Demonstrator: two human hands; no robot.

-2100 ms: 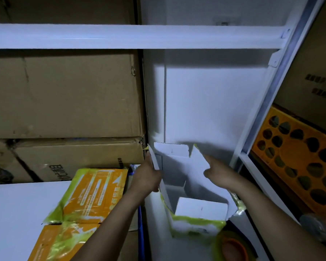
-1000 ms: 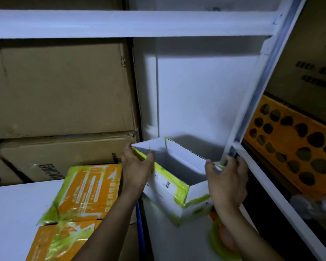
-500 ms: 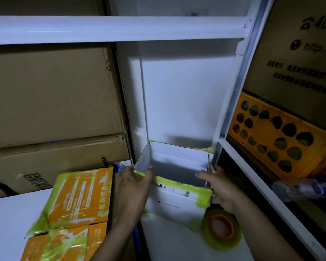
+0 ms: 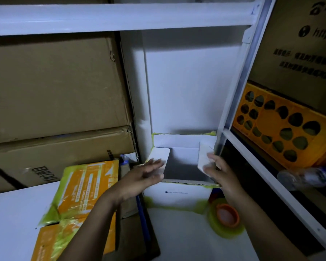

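A: What is shown at the centre?

B: A white box (image 4: 177,194) edged with yellow-green tape is seen standing open-topped on a white shelf (image 4: 186,245). It is set well back, close to the white rear wall and just beside the upright post (image 4: 231,102) on the right.

A: How are the hands placed?

B: The left hand (image 4: 146,175) is laid against the left flap (image 4: 159,156), which is tilted inward over the opening. Its fingers are straight and slightly spread, and nothing is gripped. The right hand (image 4: 221,173) is held at the right flap (image 4: 205,154), which is raised nearly upright. Its fingers are blurred, so it cannot be told whether the flap is pinched or only touched.

A: What is found around the box?

B: A roll of green tape (image 4: 226,230) with an orange core is laid flat on the shelf, near the box's front right corner and beside the right forearm. To the left, a flattened orange carton (image 4: 83,194) patched with green tape is seen. Behind it, brown cartons (image 4: 55,87) are stacked beneath an upper shelf. Beyond the post on the right, an orange crate (image 4: 282,132) pierced with round holes is stored, and a plastic bottle (image 4: 309,176) is laid on its side below it, blurred.
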